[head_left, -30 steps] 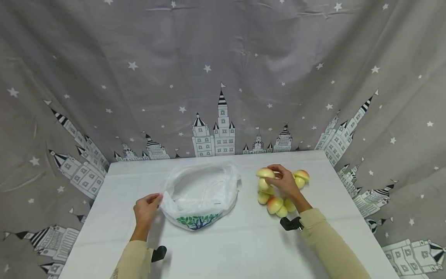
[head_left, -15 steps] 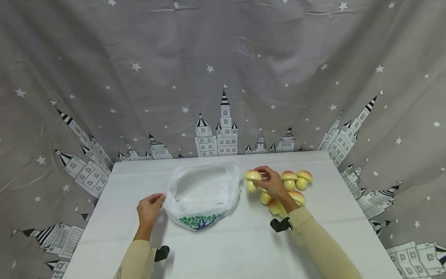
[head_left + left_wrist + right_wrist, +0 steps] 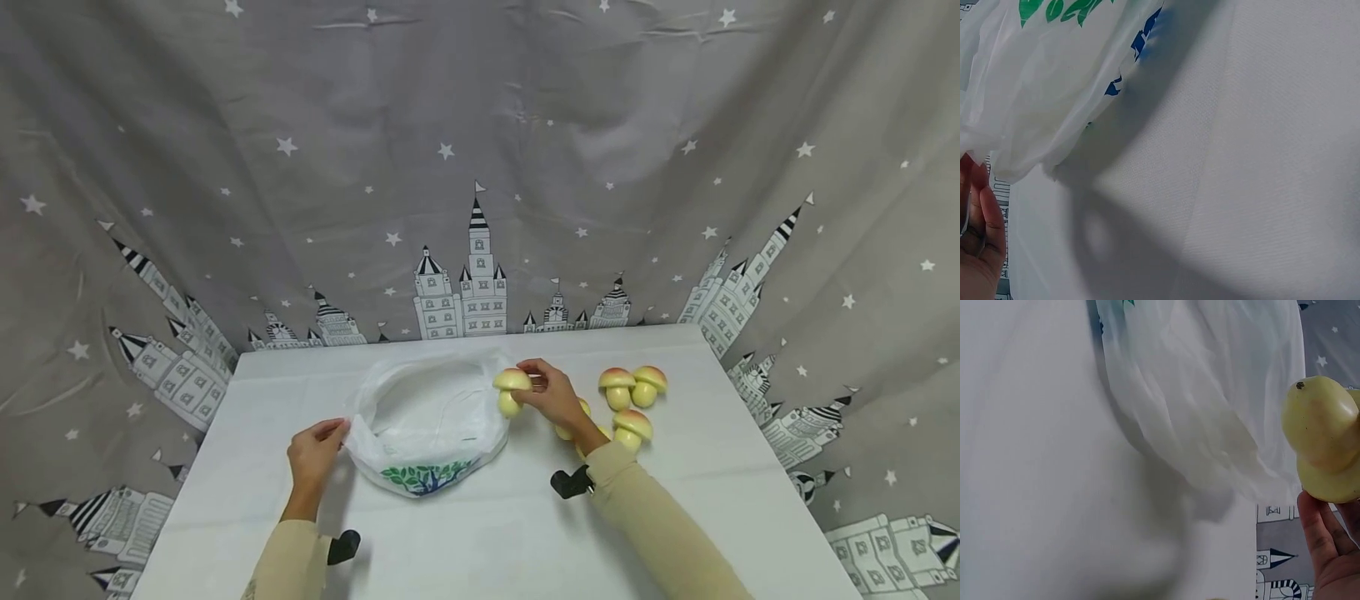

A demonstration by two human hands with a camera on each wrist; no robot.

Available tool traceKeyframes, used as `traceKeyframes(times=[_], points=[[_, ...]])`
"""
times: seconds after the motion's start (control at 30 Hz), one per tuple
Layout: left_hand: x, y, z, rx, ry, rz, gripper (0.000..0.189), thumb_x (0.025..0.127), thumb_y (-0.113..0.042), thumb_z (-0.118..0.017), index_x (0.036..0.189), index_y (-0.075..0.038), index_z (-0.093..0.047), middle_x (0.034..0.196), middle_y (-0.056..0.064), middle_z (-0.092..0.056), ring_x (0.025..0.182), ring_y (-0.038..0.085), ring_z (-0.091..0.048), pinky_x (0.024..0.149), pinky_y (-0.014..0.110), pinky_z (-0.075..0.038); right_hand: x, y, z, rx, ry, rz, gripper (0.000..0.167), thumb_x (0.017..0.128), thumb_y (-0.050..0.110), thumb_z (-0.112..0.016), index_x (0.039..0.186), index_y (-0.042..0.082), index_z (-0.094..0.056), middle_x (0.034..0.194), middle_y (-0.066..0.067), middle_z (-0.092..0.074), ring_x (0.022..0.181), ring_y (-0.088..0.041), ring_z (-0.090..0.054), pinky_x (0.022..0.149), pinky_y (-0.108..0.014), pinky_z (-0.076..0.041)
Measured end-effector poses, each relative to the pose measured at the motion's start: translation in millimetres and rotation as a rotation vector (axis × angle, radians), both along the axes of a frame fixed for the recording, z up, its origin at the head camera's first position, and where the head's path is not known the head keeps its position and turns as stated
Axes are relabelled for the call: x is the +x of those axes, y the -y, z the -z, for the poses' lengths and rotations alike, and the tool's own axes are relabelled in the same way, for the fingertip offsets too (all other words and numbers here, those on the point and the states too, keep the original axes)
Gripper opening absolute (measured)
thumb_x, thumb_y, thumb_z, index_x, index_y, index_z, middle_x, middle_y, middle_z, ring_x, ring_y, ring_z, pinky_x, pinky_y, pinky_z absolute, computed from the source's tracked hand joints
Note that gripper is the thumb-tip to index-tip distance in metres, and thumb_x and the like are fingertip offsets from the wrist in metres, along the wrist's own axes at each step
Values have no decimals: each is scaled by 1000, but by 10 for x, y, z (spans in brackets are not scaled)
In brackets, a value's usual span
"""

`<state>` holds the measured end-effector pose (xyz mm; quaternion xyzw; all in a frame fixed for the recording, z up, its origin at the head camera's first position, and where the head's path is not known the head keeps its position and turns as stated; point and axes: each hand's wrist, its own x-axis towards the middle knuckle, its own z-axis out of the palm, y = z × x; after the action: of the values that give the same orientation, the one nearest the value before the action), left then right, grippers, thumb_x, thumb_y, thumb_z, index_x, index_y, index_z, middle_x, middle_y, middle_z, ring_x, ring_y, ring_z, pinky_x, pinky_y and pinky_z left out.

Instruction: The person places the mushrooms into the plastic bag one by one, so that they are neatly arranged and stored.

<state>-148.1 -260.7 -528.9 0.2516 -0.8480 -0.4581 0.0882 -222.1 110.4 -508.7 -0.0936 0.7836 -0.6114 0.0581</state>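
Note:
A white plastic bag (image 3: 431, 462) with a green and blue tree print lies on the table, its wide mouth facing up. My left hand (image 3: 315, 454) pinches the left edge of its rim; the left wrist view shows the fingers (image 3: 994, 215) at the bag (image 3: 1041, 94). At the bag's right rim, my right hand (image 3: 553, 396) holds a toy mushroom (image 3: 512, 390) by its cap, stem down. In the right wrist view the mushroom (image 3: 1321, 425) is beside the bag (image 3: 1191, 394), with fingertips (image 3: 1310, 509) under the cap.
Several more yellow mushrooms with reddish caps lie to the right on the white table (image 3: 465, 550), among them one mushroom (image 3: 632, 427) near my right forearm, which partly hides others. A grey curtain (image 3: 345, 167) with castles and stars hangs behind the table.
My right hand has carried the mushroom leftward from the group of mushrooms to the bag's right rim. The left hand has kept its pinch on the bag.

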Motion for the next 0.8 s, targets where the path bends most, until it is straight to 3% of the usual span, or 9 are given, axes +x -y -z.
traceKeyframes(times=[0.3,0.57,0.8], points=[[-17,22,59,30,14,-13,30,93,-23,-65,109,2,-70,101,19,-70,70,6,-57,60,14,-44,-24,239,94,62,-12,-21,43,79,11,-75,119,4,-61,117,-14,-63,104,-28,-63,86,-36,-53],[-6,40,49,44,-2,-15,30,93,-21,-64,108,4,-69,99,20,-69,68,7,-56,59,15,-44,4,470,40,88,-54,-74,42,80,12,-75,118,3,-61,118,-14,-63,104,-29,-63,84,-36,-53],[8,12,44,58,-20,-26,28,91,-21,-67,105,4,-71,85,10,-70,63,6,-55,56,15,-45,-39,616,116,99,-90,-113,47,80,16,-74,122,1,-59,122,-16,-61,105,-32,-61,85,-38,-52]])
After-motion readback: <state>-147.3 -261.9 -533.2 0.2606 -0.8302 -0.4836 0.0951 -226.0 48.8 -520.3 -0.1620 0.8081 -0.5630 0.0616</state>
